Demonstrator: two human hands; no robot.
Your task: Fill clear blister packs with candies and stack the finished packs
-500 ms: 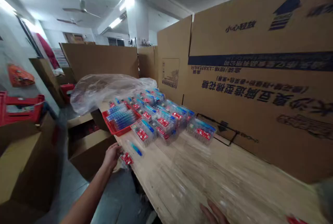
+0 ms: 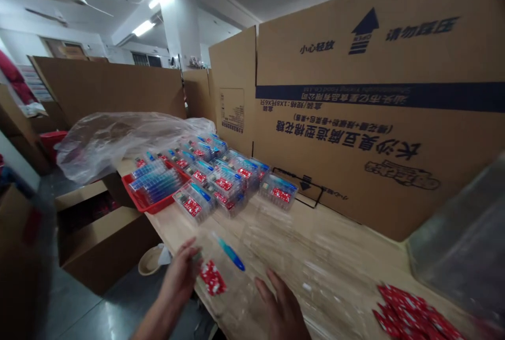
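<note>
My left hand [image 2: 183,266] has its fingers closed on the left edge of a clear plastic box [image 2: 232,290] at the near edge of the table. Inside the box lie a red packet with white marks [image 2: 213,278] and a slim blue-green piece [image 2: 232,253], shaped like a pen. Something small and dark shows by my left fingertips, too blurred to name. Beside the box's right side is my right hand [image 2: 280,306], fingers apart and holding nothing; whether it touches the box I cannot tell.
Filled clear boxes [image 2: 224,182] stand stacked further back, beside a red basket [image 2: 152,206] of blue-tinted pieces. Red packets [image 2: 414,313] lie at right. A tall cardboard wall [image 2: 335,135] bounds the far side. An open carton [image 2: 98,245] stands on the floor at left.
My left hand has brought the box with the red packet and blue piece right and nearer. My right hand has come up towards it. The view has swung right, showing the red packets.
</note>
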